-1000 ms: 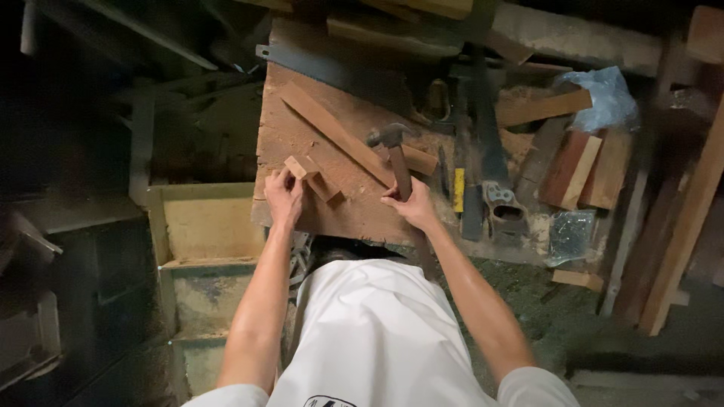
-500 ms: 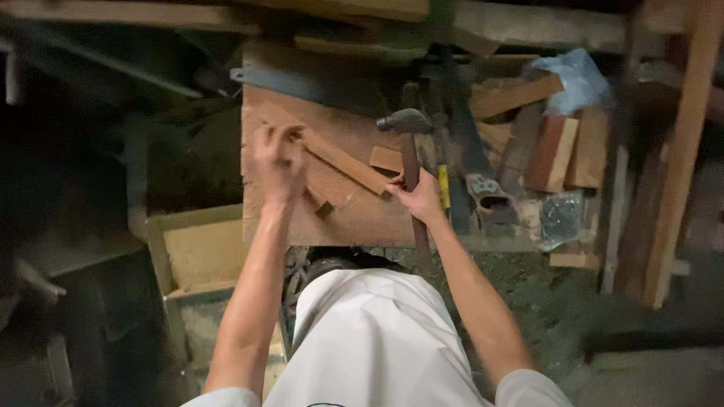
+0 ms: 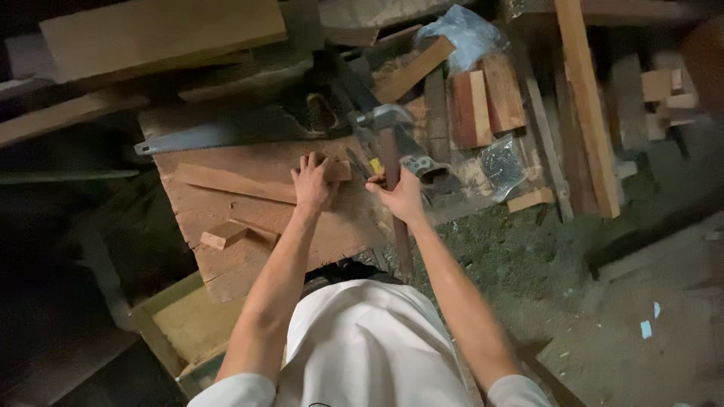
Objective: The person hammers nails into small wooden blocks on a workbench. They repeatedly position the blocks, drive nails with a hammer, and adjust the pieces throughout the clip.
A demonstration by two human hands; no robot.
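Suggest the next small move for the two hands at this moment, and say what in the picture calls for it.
Probably steady the small wood piece first. The left hand presses on it atop the long strip on the wooden board, while the right hand grips the hammer by its handle, head off to the side. Bringing the head over the piece seems next.

reddish-brown boards [image 3: 226, 218], grey hammer head [image 3: 385, 116], white shirt [image 3: 362, 347].

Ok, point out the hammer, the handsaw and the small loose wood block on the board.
hammer [image 3: 383, 117]: head view, on its metal head.
handsaw [image 3: 211, 136]: head view, middle of the blade.
small wood block [image 3: 223, 235]: head view, its top face.
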